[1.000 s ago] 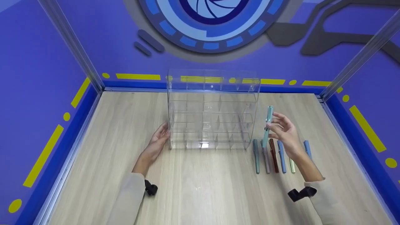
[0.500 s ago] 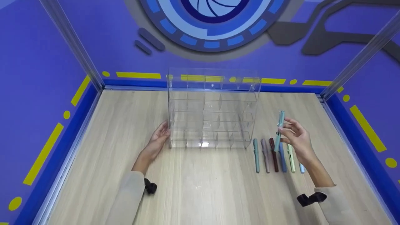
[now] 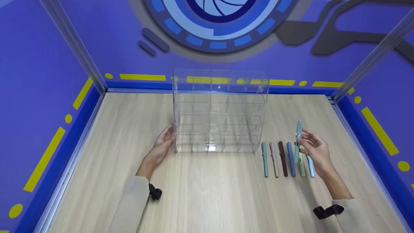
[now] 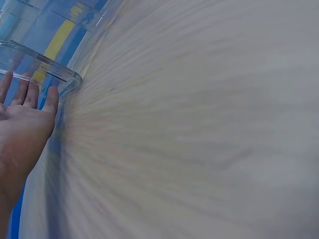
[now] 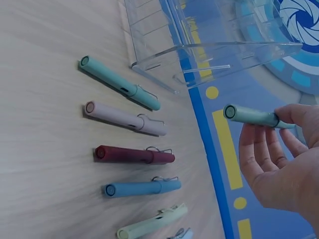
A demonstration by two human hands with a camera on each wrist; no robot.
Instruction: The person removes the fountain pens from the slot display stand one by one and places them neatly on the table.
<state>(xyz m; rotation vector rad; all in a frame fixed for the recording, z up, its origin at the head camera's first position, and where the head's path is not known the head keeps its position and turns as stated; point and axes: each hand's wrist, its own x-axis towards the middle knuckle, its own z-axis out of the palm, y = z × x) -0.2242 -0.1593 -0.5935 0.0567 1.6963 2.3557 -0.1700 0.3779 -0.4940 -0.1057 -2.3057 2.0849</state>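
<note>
My right hand (image 3: 318, 152) pinches a mint-green pen (image 5: 249, 116) between thumb and fingers, holding it near upright above the row of pens. Below it on the table lie a teal pen (image 3: 265, 160), a pale mauve pen (image 3: 274, 160), a dark red pen (image 3: 282, 159), a blue pen (image 3: 291, 159), a light green pen (image 3: 302, 166) and a light blue pen (image 3: 310, 167). My left hand (image 3: 161, 144) rests its nearly straight fingers against the left side of a clear acrylic rack (image 3: 212, 151). The rack stands upright, with tiers split by dividers.
The wooden table (image 3: 207, 194) is bounded by a blue back wall (image 3: 129, 61) and side walls, with metal posts (image 3: 372, 55) in the corners. The clear rack stands close to the back wall, left of the pens.
My right hand has moved right and toward me with the mint-green pen, away from the rack and over the right end of the pen row. My left hand stays at the rack.
</note>
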